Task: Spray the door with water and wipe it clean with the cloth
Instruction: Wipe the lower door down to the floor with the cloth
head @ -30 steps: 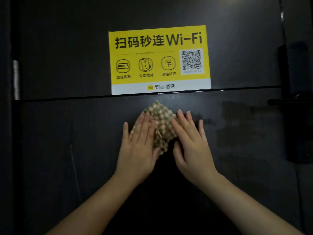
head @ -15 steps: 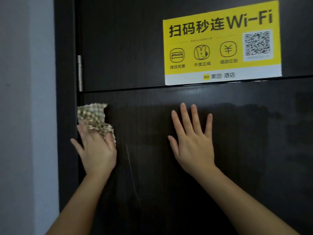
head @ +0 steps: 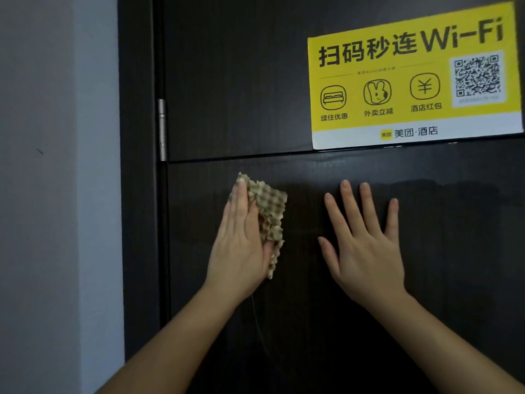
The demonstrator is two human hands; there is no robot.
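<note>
Cloth (head: 270,211): checked, waffled, soft and light; pressed flat to the dark door (head: 227,81) under the straight-fingered left hand (head: 241,245), thumb possibly tucked beneath. Best held by palm pressure. Right hand (head: 366,245) is laid spread, holding nothing.

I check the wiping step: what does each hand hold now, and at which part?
The left hand presses the checked cloth against the door, covering its left part. The right hand holds nothing.
</note>
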